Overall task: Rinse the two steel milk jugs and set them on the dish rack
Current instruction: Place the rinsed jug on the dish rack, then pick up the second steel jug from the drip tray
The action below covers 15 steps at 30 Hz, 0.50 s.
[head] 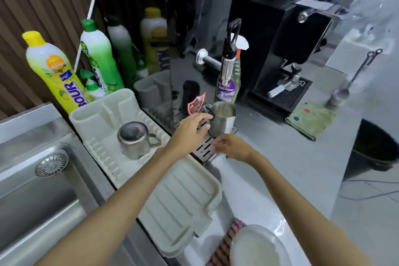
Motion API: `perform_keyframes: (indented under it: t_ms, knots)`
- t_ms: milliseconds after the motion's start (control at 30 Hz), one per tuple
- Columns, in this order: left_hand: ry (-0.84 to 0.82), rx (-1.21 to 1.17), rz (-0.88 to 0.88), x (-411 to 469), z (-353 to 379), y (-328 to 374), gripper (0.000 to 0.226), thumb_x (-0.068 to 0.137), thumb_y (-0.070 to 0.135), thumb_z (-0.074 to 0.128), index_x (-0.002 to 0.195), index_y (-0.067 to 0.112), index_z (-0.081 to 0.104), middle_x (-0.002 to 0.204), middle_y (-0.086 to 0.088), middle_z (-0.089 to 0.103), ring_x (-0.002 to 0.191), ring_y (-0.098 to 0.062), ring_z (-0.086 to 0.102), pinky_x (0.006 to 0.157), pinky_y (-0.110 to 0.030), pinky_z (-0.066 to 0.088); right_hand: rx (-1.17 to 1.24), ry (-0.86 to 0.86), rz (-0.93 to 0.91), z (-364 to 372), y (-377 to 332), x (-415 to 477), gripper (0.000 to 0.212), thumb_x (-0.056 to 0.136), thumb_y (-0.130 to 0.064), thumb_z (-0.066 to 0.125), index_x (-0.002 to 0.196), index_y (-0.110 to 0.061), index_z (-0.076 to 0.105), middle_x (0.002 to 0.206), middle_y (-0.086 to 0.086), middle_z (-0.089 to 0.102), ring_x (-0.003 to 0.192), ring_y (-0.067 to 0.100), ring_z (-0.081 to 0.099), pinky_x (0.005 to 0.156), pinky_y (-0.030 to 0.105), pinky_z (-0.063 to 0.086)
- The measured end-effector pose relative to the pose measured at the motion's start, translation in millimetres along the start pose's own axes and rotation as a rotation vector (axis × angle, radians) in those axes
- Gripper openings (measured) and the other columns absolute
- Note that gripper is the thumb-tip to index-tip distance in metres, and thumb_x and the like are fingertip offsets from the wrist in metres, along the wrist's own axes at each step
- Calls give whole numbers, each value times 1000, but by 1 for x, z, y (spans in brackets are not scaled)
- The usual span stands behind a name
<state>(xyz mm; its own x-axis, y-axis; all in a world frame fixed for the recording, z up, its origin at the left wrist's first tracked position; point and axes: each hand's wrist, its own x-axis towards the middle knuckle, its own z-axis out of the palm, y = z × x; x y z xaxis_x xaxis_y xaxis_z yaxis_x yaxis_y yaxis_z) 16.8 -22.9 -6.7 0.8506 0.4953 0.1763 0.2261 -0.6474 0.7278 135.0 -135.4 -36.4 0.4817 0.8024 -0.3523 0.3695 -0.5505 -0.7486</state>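
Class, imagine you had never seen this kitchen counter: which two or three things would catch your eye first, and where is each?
First, both hands at the centre: the left hand reaches to the upright steel jug on the slotted drip tray, the right hand just in front. Next, a second steel jug upside down on the cream dish rack. The bright yellow bottle stands far left.

One steel jug (pixel 135 139) sits upside down on the cream dish rack (pixel 103 114), its round base facing up and its handle pointing right, toward the rack's ribbed slots. The second jug (pixel 223 121) stands upright on a slotted drip tray (pixel 205 147) just right of the rack, mouth open, spout turned right, a milky film visible inside. Its handle faces left. The rack lies between the sink (pixel 32 190) and the drip tray.
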Motion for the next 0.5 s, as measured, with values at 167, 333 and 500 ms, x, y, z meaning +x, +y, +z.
perform_keyframes:
  t_ms: [167,333,500]
  knots:
    - [-158,87,-106,48,29,-5,55,97,30,38,147,18,18,158,1,13,145,-15,14,117,-29,11,273,235,22,-14,17,2,32,85,-15,61,115,-14,52,100,-3,56,96,20,56,79,33,50]
    - [-131,334,-114,55,40,-12,60,97,37,32,147,9,14,155,-9,20,145,-23,15,119,-39,15,478,280,45,-16,19,2,43,84,-22,62,125,-18,46,117,-1,52,114,25,55,93,39,49]
    - [-112,272,-227,54,22,9,45,97,39,32,107,6,61,113,-17,54,113,-35,52,94,-40,41,553,351,63,-15,20,2,54,88,-29,58,137,-21,37,129,-4,45,116,19,51,102,41,45]
